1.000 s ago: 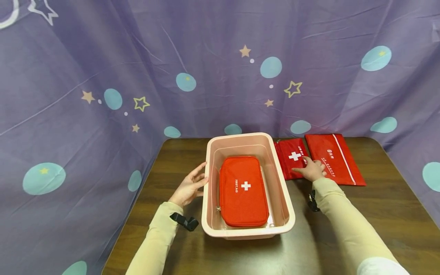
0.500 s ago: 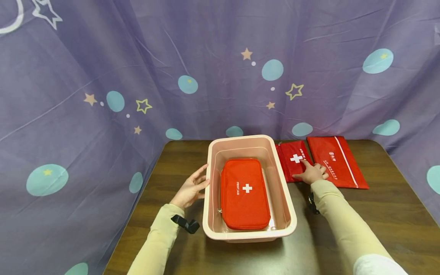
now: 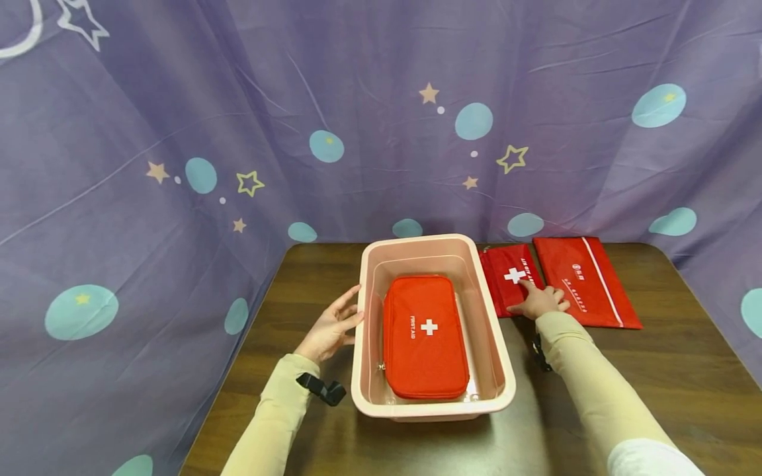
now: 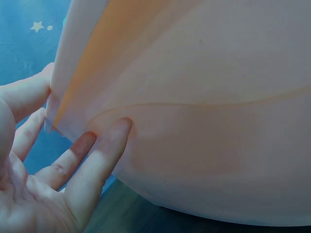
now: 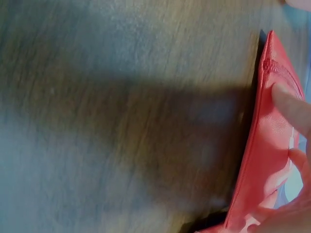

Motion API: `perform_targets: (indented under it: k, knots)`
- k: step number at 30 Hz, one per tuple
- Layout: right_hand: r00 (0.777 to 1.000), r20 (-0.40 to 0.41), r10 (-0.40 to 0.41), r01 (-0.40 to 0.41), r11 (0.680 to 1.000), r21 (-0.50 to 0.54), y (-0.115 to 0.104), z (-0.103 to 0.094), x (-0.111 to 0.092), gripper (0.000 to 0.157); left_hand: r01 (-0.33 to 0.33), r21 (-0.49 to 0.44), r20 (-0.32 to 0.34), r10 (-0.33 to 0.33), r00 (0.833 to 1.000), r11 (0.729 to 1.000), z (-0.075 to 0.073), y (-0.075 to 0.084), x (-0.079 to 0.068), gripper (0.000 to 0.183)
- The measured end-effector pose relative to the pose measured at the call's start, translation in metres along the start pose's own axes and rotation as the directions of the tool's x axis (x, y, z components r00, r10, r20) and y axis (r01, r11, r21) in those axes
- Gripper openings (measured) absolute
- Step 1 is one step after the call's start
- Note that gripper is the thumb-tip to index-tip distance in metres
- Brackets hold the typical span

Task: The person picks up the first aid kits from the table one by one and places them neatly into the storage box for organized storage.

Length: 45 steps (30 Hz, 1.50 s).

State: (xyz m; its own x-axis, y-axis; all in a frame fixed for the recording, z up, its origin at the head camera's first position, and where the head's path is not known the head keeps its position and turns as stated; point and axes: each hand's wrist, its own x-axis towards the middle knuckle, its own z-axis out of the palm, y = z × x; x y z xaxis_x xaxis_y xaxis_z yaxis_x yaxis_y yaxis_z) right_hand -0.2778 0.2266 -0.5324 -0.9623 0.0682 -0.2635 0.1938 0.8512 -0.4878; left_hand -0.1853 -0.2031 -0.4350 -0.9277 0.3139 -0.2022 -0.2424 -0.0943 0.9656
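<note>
A pale pink bin [image 3: 434,408] stands on the table, holding a red first aid case [image 3: 425,360] with a white cross. My left hand [image 3: 327,330] is at the bin's left side. In the left wrist view its spread fingers touch the outer wall of the bin [image 4: 204,145]. Right of the bin lies a small flat red first aid pouch [image 3: 496,281]. My right hand [image 3: 538,303] rests fingertips on that pouch's near right part, over some of its lettering. The right wrist view shows thumb and fingers on top of the pouch [image 5: 262,145].
A larger flat red bag [image 3: 589,284] with a white stripe lies right of the pouch, partly behind the right fingers. The brown wooden table [image 3: 661,370] ends at a purple curtain [image 3: 381,178] at the back and left.
My right hand has shifted slightly nearer and left over the pouch, its fingers covering more of the lettering. The left hand stays at the bin. The head view has tilted slightly.
</note>
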Motion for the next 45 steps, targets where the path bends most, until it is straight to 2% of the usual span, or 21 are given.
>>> perform_targets:
  k: [3, 7, 10, 14, 20, 28, 32, 36, 41, 45]
  knots:
    - [1.000, 0.006, -0.003, 0.003, 1.000, -0.014, -0.004, -0.002, -0.001, 0.074, -0.008, 0.004, 0.005, 0.008, 1.000, 1.000, -0.002, -0.001, 0.000, 0.066]
    - [0.999, -0.043, 0.017, -0.017, 1.000, -0.012, -0.009, -0.003, -0.003, 0.057, -0.014, 0.013, 0.014, 0.014, 1.000, 1.000, -0.003, -0.002, -0.001, 0.066]
    - [0.996, -0.075, 0.038, -0.038, 0.999, -0.002, -0.010, 0.000, -0.001, 0.054, -0.010, 0.000, 0.015, 0.010, 1.000, 1.000, -0.003, -0.001, -0.002, 0.067]
    - [0.993, -0.093, 0.068, -0.068, 0.998, 0.012, -0.012, 0.002, 0.002, 0.058, -0.010, -0.008, 0.012, 0.010, 1.000, 1.000, -0.002, 0.000, -0.003, 0.067]
    - [0.980, -0.161, 0.113, -0.104, 0.992, 0.068, -0.016, 0.003, 0.000, 0.068, -0.010, -0.003, 0.011, 0.010, 1.000, 1.000, 0.000, -0.001, -0.002, 0.067]
    - [0.963, -0.254, 0.086, -0.057, 0.991, 0.118, -0.019, 0.001, -0.001, 0.088, -0.012, -0.002, 0.015, 0.012, 1.000, 1.000, -0.001, 0.000, -0.002, 0.067]
    - [0.964, -0.253, 0.084, -0.045, 0.987, 0.156, -0.017, -0.004, 0.000, 0.100, -0.017, -0.001, 0.013, 0.017, 1.000, 1.000, -0.001, 0.001, -0.001, 0.067]
    - [0.970, -0.228, 0.083, -0.036, 0.979, 0.203, -0.013, -0.010, 0.002, 0.106, -0.020, 0.007, 0.016, 0.019, 1.000, 1.000, -0.002, 0.001, -0.001, 0.066]
    - [0.979, -0.194, 0.068, -0.021, 0.972, 0.236, -0.004, -0.012, 0.005, 0.104, -0.014, 0.012, 0.009, 0.014, 1.000, 1.000, -0.001, 0.000, -0.001, 0.066]
    - [0.985, -0.172, 0.020, 0.025, 0.967, 0.253, 0.000, -0.015, 0.005, 0.100, -0.012, 0.011, 0.012, 0.012, 1.000, 1.000, -0.002, 0.000, -0.001, 0.066]
